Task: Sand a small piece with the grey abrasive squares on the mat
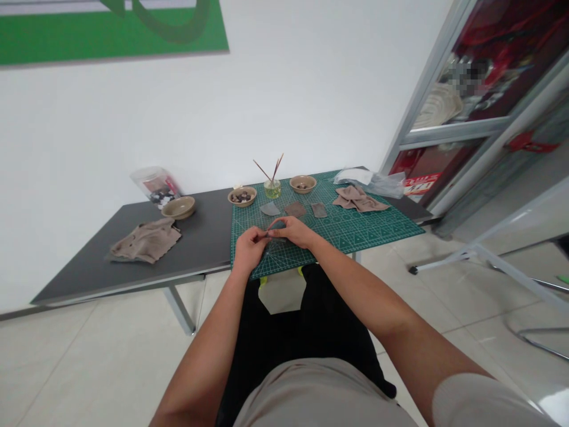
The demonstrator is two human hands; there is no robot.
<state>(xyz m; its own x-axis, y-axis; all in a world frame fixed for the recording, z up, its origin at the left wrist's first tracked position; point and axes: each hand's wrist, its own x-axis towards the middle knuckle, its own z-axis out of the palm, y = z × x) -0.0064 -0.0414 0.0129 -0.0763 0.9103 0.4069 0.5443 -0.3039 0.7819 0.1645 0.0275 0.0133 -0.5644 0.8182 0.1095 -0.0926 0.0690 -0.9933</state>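
Note:
Above the front part of the green cutting mat (382, 228), my two hands meet with their fingertips close together. My left hand (249, 246) is closed in a pinch; whatever lies between its fingers is too small to name. My right hand (297, 231) is closed on a small dark grey sheet (278, 225), which looks like sandpaper. Just beyond the hands lie a light grey piece (269, 209), a brown piece (295, 209) and a grey-brown piece (319, 210), flat on the mat.
A bowl of dark and pale bits (242, 197), a glass jar with thin sticks (272, 189) and another bowl (303, 184) line the back. Cloths lie right (359, 200) and left (146, 240). A bowl (178, 207) and clear tub (155, 187) stand left; a plastic bag (386, 183) lies right.

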